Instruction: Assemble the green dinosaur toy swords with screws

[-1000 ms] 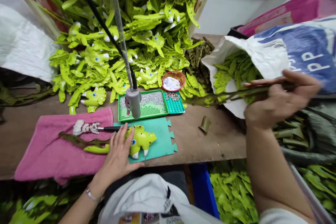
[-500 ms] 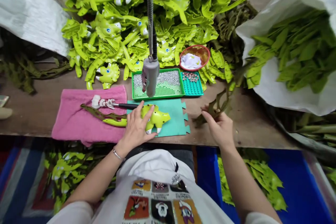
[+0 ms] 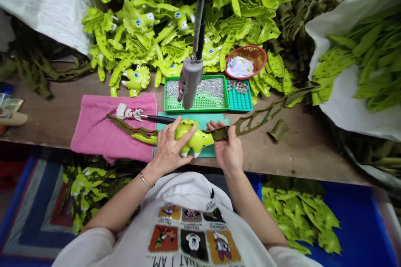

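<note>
My left hand (image 3: 169, 146) lies over a lime-green plastic dinosaur body piece (image 3: 194, 137) and holds it on the teal foam mat (image 3: 206, 150). From its left side a thin green tail (image 3: 144, 139) and a dark olive strip (image 3: 125, 127) stretch onto the pink towel (image 3: 90, 129). My right hand (image 3: 228, 146) grips the wide end of a long olive cut-out plastic strip (image 3: 257, 117) between thumb and fingers. That end meets the right tip of the green piece. A black-handled screwdriver (image 3: 159, 119), its other end wrapped in white and red, lies above my left hand.
A grey hanging power driver (image 3: 191, 81) dangles over the green tray (image 3: 196, 106) of small metal screws. Beside it are a teal tray (image 3: 239, 102) of small discs and a red basket (image 3: 258, 60). Dinosaur parts (image 3: 138, 21) pile up behind; a white sack (image 3: 322, 33) stands right.
My right hand has moved left, bringing the olive strip's end to the green body piece. A short curved olive piece now shows on the table to the right. My left hand stays on the body.
</note>
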A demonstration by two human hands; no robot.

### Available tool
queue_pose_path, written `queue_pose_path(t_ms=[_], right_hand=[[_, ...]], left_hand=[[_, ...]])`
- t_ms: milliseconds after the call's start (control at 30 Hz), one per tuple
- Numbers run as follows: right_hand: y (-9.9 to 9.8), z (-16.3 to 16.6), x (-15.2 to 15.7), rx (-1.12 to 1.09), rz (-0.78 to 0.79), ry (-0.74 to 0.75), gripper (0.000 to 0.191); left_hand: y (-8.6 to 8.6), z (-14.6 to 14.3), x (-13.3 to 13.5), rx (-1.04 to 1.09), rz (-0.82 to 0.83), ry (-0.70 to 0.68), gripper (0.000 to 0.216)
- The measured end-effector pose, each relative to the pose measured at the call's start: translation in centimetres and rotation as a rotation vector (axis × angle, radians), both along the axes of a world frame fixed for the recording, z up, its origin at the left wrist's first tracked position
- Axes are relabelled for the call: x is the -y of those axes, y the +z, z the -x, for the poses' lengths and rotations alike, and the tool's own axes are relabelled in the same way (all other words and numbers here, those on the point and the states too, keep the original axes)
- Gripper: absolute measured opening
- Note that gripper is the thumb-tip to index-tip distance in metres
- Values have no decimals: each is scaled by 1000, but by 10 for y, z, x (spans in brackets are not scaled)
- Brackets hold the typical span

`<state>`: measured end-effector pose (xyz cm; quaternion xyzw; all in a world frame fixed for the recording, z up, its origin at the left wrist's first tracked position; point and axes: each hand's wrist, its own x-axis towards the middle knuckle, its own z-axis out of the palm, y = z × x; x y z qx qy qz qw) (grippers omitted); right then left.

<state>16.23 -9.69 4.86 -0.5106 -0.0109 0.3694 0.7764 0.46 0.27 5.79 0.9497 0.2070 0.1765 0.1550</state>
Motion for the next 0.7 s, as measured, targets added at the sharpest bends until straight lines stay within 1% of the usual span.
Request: queue_pose_path(t_ms=[100,133,200,333,467,500,600,667,700], right_hand=[[-3,-4,11,-80,73,195,54],[-4,-6,14,-96,104,243,58],[-4,-10,18,-107,142,293,66],[-4,-16,18,-118,157,299,69],[-6,-15,16,-172,184,278,70],[-6,-13,16,-169,180,271,68],[-6,-3,15,-81,183,261,51],[-5,3,13,-1,213,252,47],[-5,5,12,29,223,249,47]], left_hand=[[-4,2,-3,-40,7,2,81],[-5,3,-4,-51,10,1,81],[-6,4,-5,-60,18,-5,82],[-6,7,-4,-64,10,-16,85],[-6,5,-1,-105,-7,10,88],[-5,4,0,-118,-7,21,88],[-2,2,-1,-157,-4,30,89],[1,6,0,-169,-19,29,90],[1,10,2,-131,-37,31,90]])
